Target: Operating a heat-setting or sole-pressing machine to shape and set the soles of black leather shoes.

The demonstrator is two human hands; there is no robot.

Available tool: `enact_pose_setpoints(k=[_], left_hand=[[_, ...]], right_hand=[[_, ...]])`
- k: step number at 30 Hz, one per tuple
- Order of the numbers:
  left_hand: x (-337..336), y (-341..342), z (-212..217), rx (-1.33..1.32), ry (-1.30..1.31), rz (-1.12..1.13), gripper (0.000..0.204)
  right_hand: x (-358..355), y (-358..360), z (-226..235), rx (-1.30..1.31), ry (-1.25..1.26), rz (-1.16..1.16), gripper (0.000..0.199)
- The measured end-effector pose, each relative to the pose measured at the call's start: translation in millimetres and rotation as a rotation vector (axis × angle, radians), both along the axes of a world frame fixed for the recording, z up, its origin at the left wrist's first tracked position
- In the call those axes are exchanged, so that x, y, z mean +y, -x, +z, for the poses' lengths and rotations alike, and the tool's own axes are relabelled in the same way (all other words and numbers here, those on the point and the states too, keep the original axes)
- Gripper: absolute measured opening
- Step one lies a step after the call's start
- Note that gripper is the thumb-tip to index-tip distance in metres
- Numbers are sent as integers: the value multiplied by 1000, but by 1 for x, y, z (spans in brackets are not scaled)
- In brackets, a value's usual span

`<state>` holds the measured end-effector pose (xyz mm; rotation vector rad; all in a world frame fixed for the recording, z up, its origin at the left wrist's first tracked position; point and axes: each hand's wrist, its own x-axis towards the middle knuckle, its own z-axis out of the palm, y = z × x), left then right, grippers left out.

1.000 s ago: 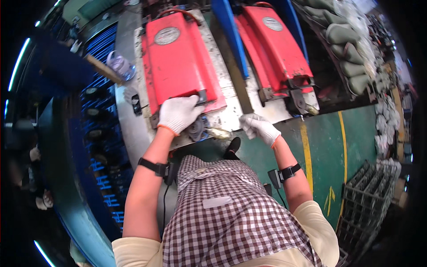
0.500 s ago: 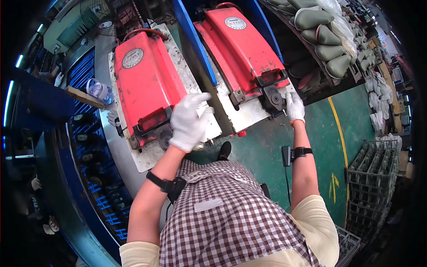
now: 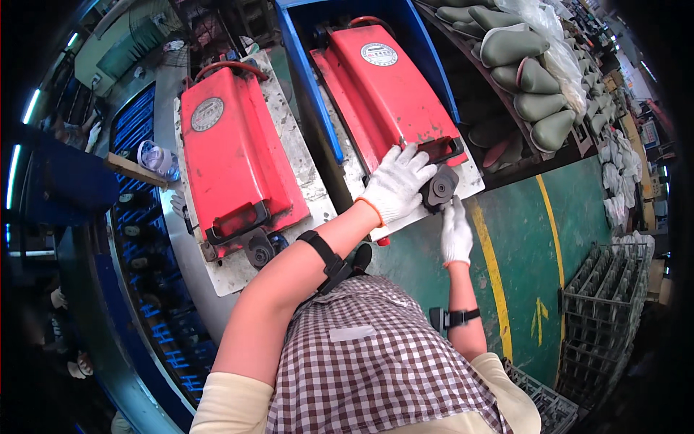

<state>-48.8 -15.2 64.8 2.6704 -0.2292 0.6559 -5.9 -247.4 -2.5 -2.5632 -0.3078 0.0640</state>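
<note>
Two red mould covers lie side by side on pale metal plates. My left hand [image 3: 396, 184], in a white glove, rests with spread fingers on the near end of the right red cover [image 3: 390, 94], beside its black handle [image 3: 442, 149]. My right hand [image 3: 455, 231], also gloved, reaches up with straight fingers to the round black knob [image 3: 438, 190] under that handle, at the plate's front edge. The left red cover [image 3: 231, 159] lies untouched, with its own black handle [image 3: 238, 220] and knob [image 3: 259, 250].
A blue frame post [image 3: 307, 79] stands between the two covers. Grey shoe forms [image 3: 520, 50] fill a rack at the upper right. Black wire crates [image 3: 600, 311] are stacked at the right on the green floor with a yellow line [image 3: 491, 267]. A clear cup [image 3: 155, 155] sits at the left.
Both hands have left the near edge by the left red cover and moved right to the right cover's handle end. My right hand got there first, then dropped below the knob.
</note>
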Motion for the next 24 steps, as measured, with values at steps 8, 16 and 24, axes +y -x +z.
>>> enact_pose_setpoints(k=[8,16,24], left_hand=[[-1,-17,29,-55,66,2,36],[47,-34,118,-228,177,40,27],[108,-28,176,-442,404,106,25]], right_hand=[[-20,13,11,124,-182,125,39],[91,-63,41,112,-419,346,30],[196,-110,21,-217,285,321,79]])
